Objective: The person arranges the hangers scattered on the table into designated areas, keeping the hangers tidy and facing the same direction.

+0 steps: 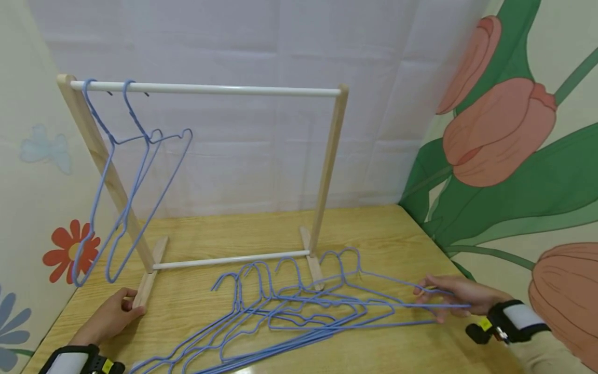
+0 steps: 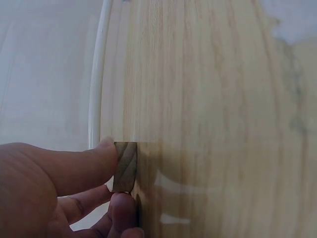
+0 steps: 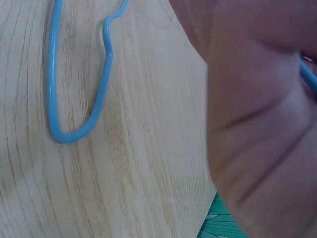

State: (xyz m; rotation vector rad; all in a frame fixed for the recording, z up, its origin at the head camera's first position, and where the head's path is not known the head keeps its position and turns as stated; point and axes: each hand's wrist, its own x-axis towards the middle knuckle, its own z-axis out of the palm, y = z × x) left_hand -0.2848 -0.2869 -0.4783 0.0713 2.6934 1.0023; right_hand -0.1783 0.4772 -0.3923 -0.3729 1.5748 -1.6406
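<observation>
My left hand [image 1: 109, 314] pinches the front end of the left wooden foot [image 1: 146, 292] of a small clothes rack [image 1: 210, 89]. In the left wrist view the thumb and fingers lie on either side of that foot's end [image 2: 125, 168]. At the right my right hand [image 1: 460, 295] holds one end of a blue wire hanger [image 1: 390, 279], whose hook points back toward the rack. In the right wrist view the palm hides most of the held wire [image 3: 308, 77]. Beside it lies the rounded end of a blue hanger [image 3: 67, 136].
Two blue hangers [image 1: 133, 192] hang at the left of the rack's white top rail. Several more hangers [image 1: 280, 343] lie overlapping on the wooden table [image 1: 374, 228] in front of the rack. A white cloth [image 1: 261, 156] hangs behind; painted panels [image 1: 495, 135] stand at both sides.
</observation>
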